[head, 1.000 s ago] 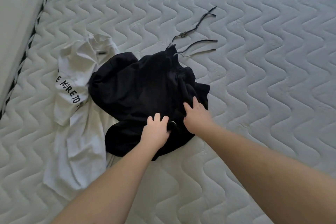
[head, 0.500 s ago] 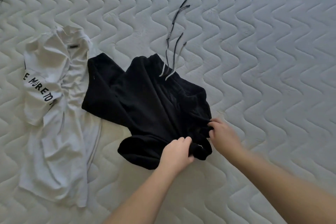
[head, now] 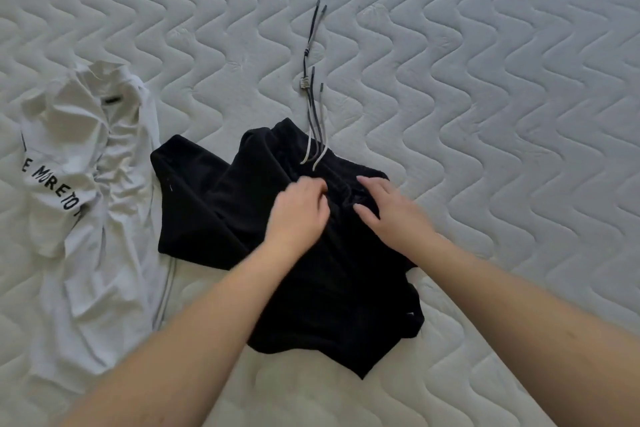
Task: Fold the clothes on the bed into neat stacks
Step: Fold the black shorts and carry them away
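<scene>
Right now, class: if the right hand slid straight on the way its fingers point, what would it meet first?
Probably the drawstrings: the right hand lies on the black garment, fingers pointing up-left toward them. Depth is uncertain.

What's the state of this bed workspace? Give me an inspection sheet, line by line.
Surface: quilted mattress, pale, wavy stitching.
Job's things: black garment, crumpled and unfolded, mid-frame; white T-shirt with black lettering, rumpled, beside it on the left.
Clutter: nothing seen.
Grippers: left hand on the black garment, fingers curled, blurred, grip unclear; right hand resting on it, fingers fairly straight.
Cables: drawstrings trail from the garment's far edge across the mattress.
Surroundings: nothing seen beyond the mattress.
</scene>
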`<state>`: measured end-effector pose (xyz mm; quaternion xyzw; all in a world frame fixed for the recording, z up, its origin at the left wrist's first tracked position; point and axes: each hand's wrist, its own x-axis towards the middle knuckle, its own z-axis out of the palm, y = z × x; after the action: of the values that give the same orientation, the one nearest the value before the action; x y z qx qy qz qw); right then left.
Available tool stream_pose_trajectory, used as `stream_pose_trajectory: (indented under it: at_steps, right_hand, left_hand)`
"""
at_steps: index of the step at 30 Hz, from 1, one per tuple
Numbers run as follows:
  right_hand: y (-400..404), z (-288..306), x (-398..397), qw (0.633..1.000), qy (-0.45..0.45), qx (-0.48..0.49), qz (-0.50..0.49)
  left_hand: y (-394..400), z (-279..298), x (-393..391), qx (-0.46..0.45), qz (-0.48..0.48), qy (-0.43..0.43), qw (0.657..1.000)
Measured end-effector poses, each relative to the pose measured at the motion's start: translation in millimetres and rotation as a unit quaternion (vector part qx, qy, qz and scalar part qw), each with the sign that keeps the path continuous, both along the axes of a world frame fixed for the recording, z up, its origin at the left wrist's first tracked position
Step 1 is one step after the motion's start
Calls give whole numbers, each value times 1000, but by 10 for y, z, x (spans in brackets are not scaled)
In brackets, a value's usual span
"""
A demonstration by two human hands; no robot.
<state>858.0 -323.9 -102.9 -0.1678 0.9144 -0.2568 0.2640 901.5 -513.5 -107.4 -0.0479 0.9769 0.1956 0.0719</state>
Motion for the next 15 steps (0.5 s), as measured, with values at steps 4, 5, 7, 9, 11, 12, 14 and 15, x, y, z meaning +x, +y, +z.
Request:
stream_pose_trajectory:
  at_steps: [4, 5, 7, 9, 11, 12, 14, 15]
  right_hand:
    - [73, -47, -5, 994, 9, 72, 81]
    - [114, -54, 8, 993, 12, 84, 83]
    - [220, -67, 31, 993, 19, 100, 56]
    - [346, -84, 58, 991, 28, 120, 43]
    - [471, -93, 75, 988, 32, 143, 42]
    - [526, -100, 92, 986, 34, 156, 44]
    - [631, -125, 136, 979, 32, 193, 58]
    - [691, -136, 151, 976, 19, 212, 56]
  left_hand:
    - [-456, -100, -741, -143, -37, -55, 987]
    - [-539, -118, -875, -162, -47, -88, 982]
    - [-640, -136, -1083, -205, -94, -145, 963]
    - [-660, -127, -1214, -253, -163, -168, 939]
    - [-613, -103, -1272, -303, -222, -171, 911]
    - [-584, -96, -1268, -326, -243, -169, 898]
    - [-553, -86, -1219, -359, -274, -168, 877]
    - [-562, -83, -1180, -365, -286, -178, 868]
